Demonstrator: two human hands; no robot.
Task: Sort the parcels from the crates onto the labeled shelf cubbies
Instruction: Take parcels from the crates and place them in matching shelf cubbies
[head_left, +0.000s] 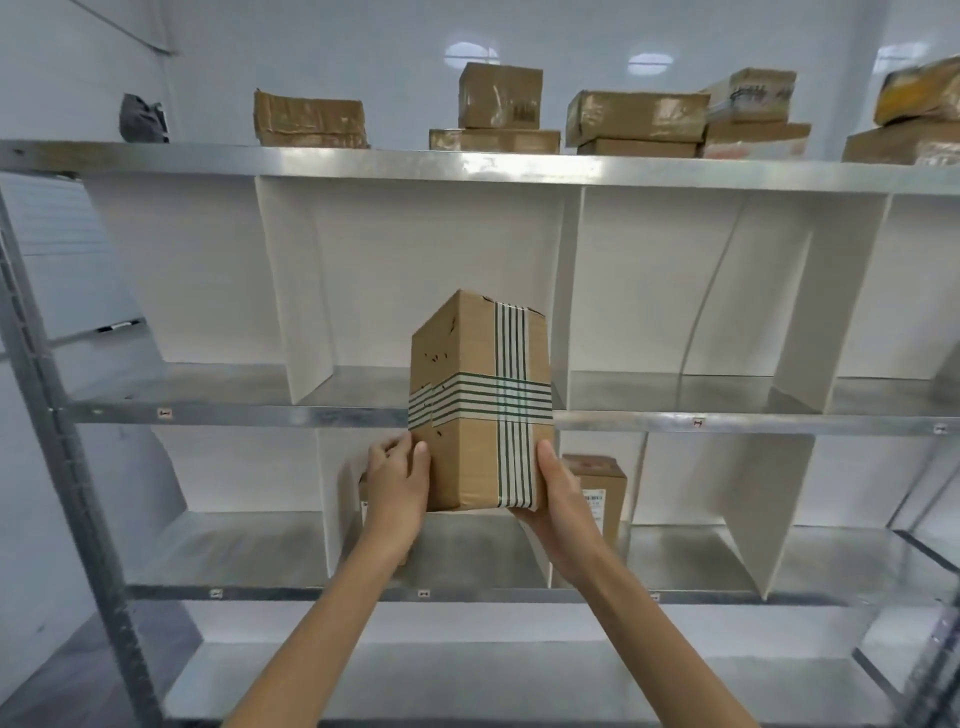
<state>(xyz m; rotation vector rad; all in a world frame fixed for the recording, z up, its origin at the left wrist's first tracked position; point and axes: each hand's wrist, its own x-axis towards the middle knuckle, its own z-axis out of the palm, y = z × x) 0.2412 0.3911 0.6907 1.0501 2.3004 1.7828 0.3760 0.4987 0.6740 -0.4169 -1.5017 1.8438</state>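
Centrally, left hand, right hand grip taped parcel; lower cubby holds box.

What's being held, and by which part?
A taped cardboard box, by its lower end: left hand on the left side, right hand under the right corner.

The parcel is matt brown cardboard, pocked with small dark marks and banded crosswise with smooth white tape printed in green stripes. The shelves are bare galvanised metal with a mottled sheen. The dividers look like matt white board. The boxes on top are creased cardboard under a glossy, wrinkled wrap. The wall behind is glossy white and reflects lights.
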